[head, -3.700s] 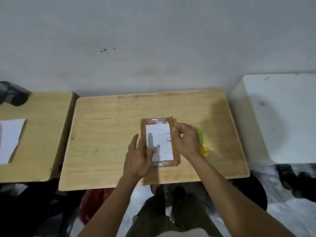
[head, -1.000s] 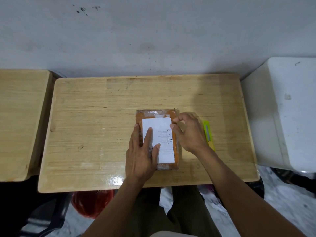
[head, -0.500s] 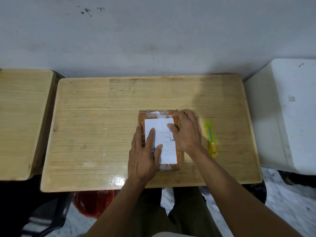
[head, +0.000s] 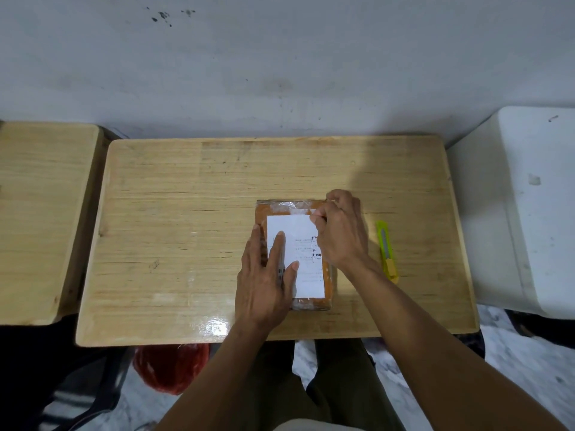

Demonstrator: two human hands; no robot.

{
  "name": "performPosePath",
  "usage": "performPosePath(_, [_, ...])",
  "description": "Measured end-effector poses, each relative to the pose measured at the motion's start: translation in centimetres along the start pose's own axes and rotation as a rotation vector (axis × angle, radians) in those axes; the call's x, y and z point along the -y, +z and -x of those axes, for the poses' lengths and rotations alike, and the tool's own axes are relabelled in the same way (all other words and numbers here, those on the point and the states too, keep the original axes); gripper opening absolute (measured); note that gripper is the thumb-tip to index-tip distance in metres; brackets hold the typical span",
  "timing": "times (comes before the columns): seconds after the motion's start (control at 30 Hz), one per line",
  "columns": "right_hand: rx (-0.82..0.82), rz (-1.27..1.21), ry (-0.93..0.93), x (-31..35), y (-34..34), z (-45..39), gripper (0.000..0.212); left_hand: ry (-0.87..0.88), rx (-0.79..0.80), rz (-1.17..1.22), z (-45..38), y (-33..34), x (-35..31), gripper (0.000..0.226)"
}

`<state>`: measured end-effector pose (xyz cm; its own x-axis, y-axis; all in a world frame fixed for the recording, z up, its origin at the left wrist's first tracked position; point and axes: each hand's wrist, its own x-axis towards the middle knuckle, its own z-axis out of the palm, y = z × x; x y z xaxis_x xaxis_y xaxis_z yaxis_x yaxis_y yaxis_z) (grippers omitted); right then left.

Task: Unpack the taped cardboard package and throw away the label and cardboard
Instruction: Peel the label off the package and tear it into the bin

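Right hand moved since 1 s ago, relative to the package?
Yes. The right hand has gone from the package's right edge up to the label's top right corner, fingertips pinched there. The package stays put on the table.

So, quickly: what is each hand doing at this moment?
Left hand: open, flat on the package and its label.
Right hand: fingers pinched at the label's top right corner.
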<state>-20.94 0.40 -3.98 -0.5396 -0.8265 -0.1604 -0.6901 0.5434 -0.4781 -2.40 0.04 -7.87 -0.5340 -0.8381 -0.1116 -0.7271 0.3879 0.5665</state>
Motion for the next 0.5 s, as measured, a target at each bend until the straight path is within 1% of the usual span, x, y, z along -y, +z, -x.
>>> performPosePath(0.07, [-0.017,0.067,-0.066,-0.2,0.1,0.6,0.006,0.005,0.004,0.009,-0.1,0.1,0.1,0.062])
performPosePath(0.1, [-0.011,0.060,-0.076,-0.1,0.1,1.0,0.005,0.007,0.003,0.010,-0.1,0.2,0.2,0.062])
performPosePath(0.2, [0.048,-0.068,-0.057,0.0,-0.4,1.8,0.012,0.006,0.003,0.000,-0.1,0.2,0.3,0.062])
performPosePath(0.33, [0.054,-0.249,-0.022,-0.6,-1.0,2.0,0.010,0.010,0.012,-0.007,-0.1,0.1,0.2,0.063])
performPosePath(0.4, [0.073,-0.270,-0.012,-1.1,-0.9,1.7,0.010,0.003,0.019,-0.015,0.0,0.1,0.1,0.063])
performPosePath(0.5, [0.094,-0.259,-0.005,-1.6,-0.6,1.3,0.021,0.001,0.021,-0.024,0.0,0.0,-0.1,0.062])
